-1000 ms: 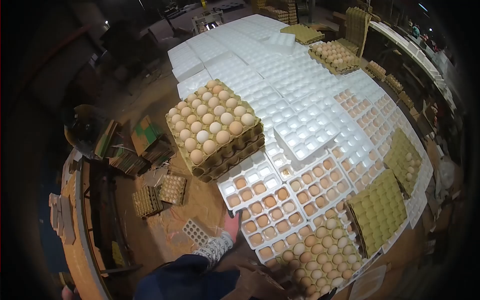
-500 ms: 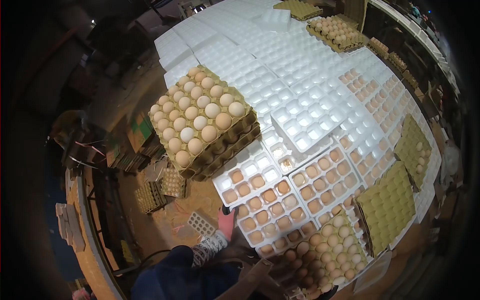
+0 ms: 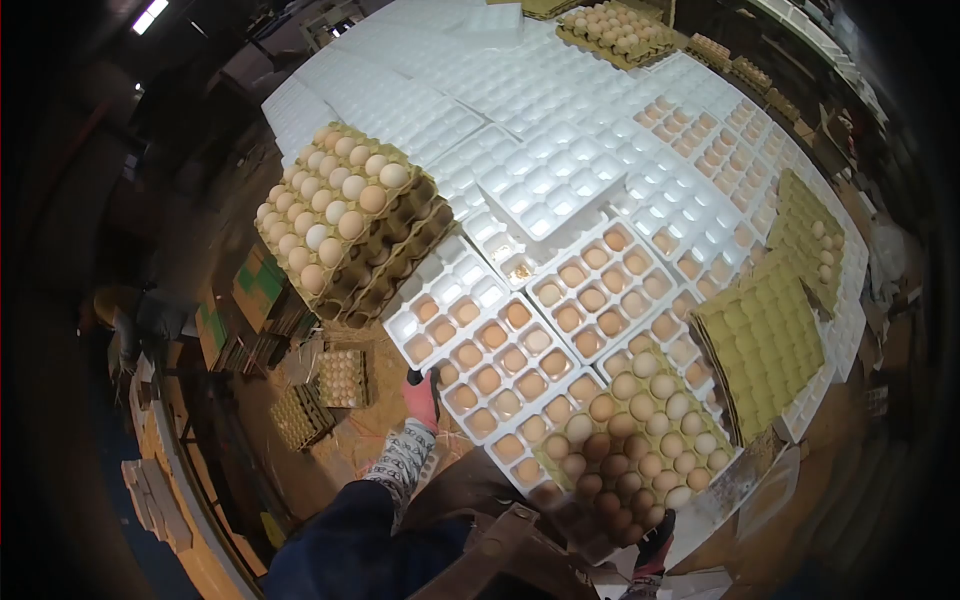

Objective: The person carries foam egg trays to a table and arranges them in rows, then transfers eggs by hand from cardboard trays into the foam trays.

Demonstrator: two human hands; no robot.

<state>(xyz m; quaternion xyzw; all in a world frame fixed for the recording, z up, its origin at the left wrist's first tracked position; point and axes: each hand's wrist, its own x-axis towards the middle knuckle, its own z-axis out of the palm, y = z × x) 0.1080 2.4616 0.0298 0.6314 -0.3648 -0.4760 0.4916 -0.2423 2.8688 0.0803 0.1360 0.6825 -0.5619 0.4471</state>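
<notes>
My left hand point(image 3: 422, 400), in a pink glove with dark fingertips, is at the left edge of a white foam egg tray point(image 3: 395, 328). Its fingers curl at that edge, partly hidden. Brown eggs fill several of the tray's pockets; others are bare. At the lower right, my right hand point(image 3: 655, 545), gloved in black and pink, grips the near edge of an olive pulp tray point(image 3: 728, 456) full of eggs point(image 3: 650, 465). That tray rests over the white trays, its near part in shadow. Part of the right hand is hidden by the eggs.
A tall stack of egg-filled pulp trays point(image 3: 400, 235) stands at the left edge. White foam trays point(image 3: 570, 130) spread across the surface. Pulp trays without eggs point(image 3: 765, 345) are stacked at right. More egg trays point(image 3: 343, 378) lie on the floor at left.
My view has shifted, so the trays appear higher and farther left. More of my right hand shows at the pulp tray's near edge. My left hand stays beside the white tray.
</notes>
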